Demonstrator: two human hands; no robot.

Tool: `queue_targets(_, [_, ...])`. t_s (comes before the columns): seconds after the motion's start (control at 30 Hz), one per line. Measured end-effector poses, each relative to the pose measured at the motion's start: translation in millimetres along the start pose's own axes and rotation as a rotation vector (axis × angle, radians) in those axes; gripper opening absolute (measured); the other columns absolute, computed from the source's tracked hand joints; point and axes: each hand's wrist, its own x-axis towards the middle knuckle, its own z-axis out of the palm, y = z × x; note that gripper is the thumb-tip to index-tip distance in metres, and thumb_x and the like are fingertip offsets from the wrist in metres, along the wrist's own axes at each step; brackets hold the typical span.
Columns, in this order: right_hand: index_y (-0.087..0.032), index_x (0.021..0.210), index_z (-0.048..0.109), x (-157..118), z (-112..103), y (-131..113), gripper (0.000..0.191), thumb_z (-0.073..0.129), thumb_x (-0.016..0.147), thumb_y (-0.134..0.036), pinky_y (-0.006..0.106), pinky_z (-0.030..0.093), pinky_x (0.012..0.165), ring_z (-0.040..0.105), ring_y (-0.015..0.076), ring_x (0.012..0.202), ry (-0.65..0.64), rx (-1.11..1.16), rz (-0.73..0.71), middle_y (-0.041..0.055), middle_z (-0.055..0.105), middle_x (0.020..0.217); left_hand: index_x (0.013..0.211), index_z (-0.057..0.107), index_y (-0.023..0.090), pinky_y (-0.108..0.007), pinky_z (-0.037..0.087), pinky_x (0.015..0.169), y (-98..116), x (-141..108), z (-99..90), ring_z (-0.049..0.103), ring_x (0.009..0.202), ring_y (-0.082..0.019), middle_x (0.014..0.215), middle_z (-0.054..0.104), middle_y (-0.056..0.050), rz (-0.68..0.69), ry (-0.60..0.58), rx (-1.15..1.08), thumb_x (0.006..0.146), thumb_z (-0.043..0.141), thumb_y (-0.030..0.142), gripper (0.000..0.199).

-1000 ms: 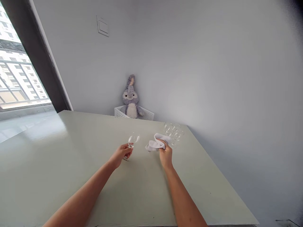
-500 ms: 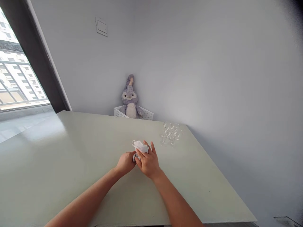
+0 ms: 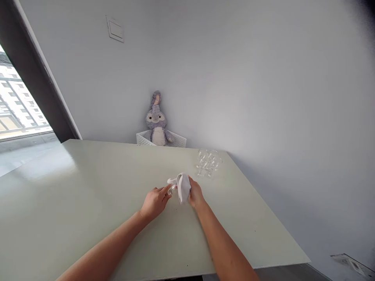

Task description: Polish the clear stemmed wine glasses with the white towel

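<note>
A white cloth hangs folded from my right hand, whose fingers are closed round its right side. My left hand is pinched on a small clear glass piece, just left of the cloth. Only a bit of this glass shows, so I cannot make out its whole shape. A loose end of the cloth reaches over towards my left fingertips. Both hands are above the pale green table. Beyond my right hand, several small stemmed glasses stand close together.
At the table's far edge, a white perforated basket holds a purple plush toy. Grey walls rise behind and to the right. A dark window frame is on the left.
My hands have moved apart from being pressed together round the cloth. The cloth has swung to the right with my right hand, baring some clear glass at my left fingers. The view has shifted slightly.
</note>
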Motion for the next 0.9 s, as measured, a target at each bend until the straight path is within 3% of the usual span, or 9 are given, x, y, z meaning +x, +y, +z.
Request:
queue_targets(0.13, [-0.019, 0.095, 0.059, -9.3, 29.2, 8.8, 0.049, 0.042, 0.076, -0.061, 0.032, 0.048, 0.065, 0.061, 0.0216, 0.082, 0.077, 0.309, 0.057, 0.0061, 0.064, 0.091, 0.118, 0.048, 0.022, -0.024, 0.04, 0.063, -1.7, 2.0, 0.0, 0.058, 0.07, -0.015, 0.078, 0.064, -0.002, -0.118, 0.065, -0.117, 0.083, 0.04, 0.022, 0.036])
queue_targets(0.23, [-0.021, 0.104, 0.058, -23.8, 49.4, 12.7, 0.052, 0.035, 0.079, -0.062, 0.033, 0.047, 0.075, 0.058, 0.0216, 0.095, -0.02, 0.288, 0.02, 0.0055, 0.063, 0.102, 0.113, 0.052, 0.019, -0.026, 0.043, 0.065, 1.5, 1.5, 0.5, 0.059, 0.075, -0.017, 0.085, 0.064, -0.006, -0.191, 0.141, -0.208, 0.08, 0.039, 0.016, 0.036])
queue_targets(0.37, [-0.024, 0.111, 0.056, -41.2, 64.3, 11.1, 0.049, 0.039, 0.08, -0.059, 0.034, 0.042, 0.087, 0.051, 0.0209, 0.105, -0.151, 0.164, -0.146, 0.0059, 0.06, 0.11, 0.106, 0.054, 0.019, -0.028, 0.045, 0.067, 6.8, -1.6, 3.5, 0.058, 0.076, -0.018, 0.086, 0.063, -0.006, -0.209, 0.187, -0.286, 0.079, 0.039, 0.016, 0.03])
queue_targets(0.43, [-0.024, 0.111, 0.056, -44.6, 66.6, 9.9, 0.046, 0.047, 0.078, -0.055, 0.034, 0.041, 0.087, 0.051, 0.0213, 0.105, -0.166, 0.147, -0.181, 0.0058, 0.06, 0.11, 0.103, 0.054, 0.019, -0.029, 0.046, 0.069, 9.3, -2.9, 6.1, 0.057, 0.079, -0.018, 0.088, 0.062, -0.006, -0.148, 0.208, -0.272, 0.079, 0.039, 0.015, 0.029])
queue_targets(0.57, [-0.02, 0.099, 0.062, -40.0, 63.5, 12.3, 0.038, 0.055, 0.075, -0.049, 0.031, 0.044, 0.075, 0.057, 0.0204, 0.085, -0.117, 0.177, -0.05, 0.0044, 0.064, 0.091, 0.097, 0.057, 0.017, -0.038, 0.043, 0.076, 16.2, -3.8, 6.7, 0.052, 0.089, -0.023, 0.091, 0.06, -0.01, 0.045, 0.297, -0.035, 0.075, 0.041, 0.011, 0.028])
queue_targets(0.67, [-0.018, 0.083, 0.064, -31.8, 57.0, 15.7, 0.029, 0.061, 0.071, -0.044, 0.026, 0.042, 0.065, 0.056, 0.0161, 0.069, -0.046, 0.236, 0.025, 0.0012, 0.062, 0.073, 0.091, 0.06, 0.017, -0.039, 0.04, 0.074, 19.7, -2.0, -3.9, 0.049, 0.086, -0.024, 0.086, 0.057, -0.01, 0.042, 0.267, 0.067, 0.072, 0.045, 0.014, 0.024])
queue_targets(0.73, [-0.017, 0.075, 0.063, -27.5, 51.7, 15.1, 0.025, 0.066, 0.067, -0.04, 0.024, 0.039, 0.057, 0.052, 0.0127, 0.06, -0.031, 0.279, 0.043, -0.001, 0.059, 0.064, 0.082, 0.062, 0.017, -0.037, 0.04, 0.073, 17.8, 1.2, -15.4, 0.049, 0.083, -0.022, 0.085, 0.056, -0.009, 0.008, 0.212, -0.045, 0.072, 0.048, 0.017, 0.017])
queue_targets(0.8, [-0.016, 0.073, 0.063, -25.9, 46.5, 11.8, 0.024, 0.07, 0.064, -0.037, 0.022, 0.036, 0.053, 0.048, 0.0103, 0.055, -0.088, 0.325, 0.063, -0.0022, 0.057, 0.061, 0.077, 0.062, 0.017, -0.034, 0.041, 0.074, 12.1, 5.7, -27.5, 0.051, 0.083, -0.021, 0.088, 0.056, -0.008, -0.082, 0.181, -0.306, 0.074, 0.047, 0.021, 0.016])
queue_targets(0.9, [-0.014, 0.073, 0.063, -29.3, 40.6, 5.1, 0.024, 0.071, 0.064, -0.035, 0.021, 0.034, 0.051, 0.047, 0.0091, 0.052, -0.274, 0.408, 0.169, -0.0013, 0.057, 0.06, 0.093, 0.062, 0.019, -0.033, 0.042, 0.08, 1.1, 11.4, -41.5, 0.053, 0.093, -0.021, 0.1, 0.059, -0.008, -0.3, 0.094, -0.806, 0.079, 0.045, 0.031, 0.025])
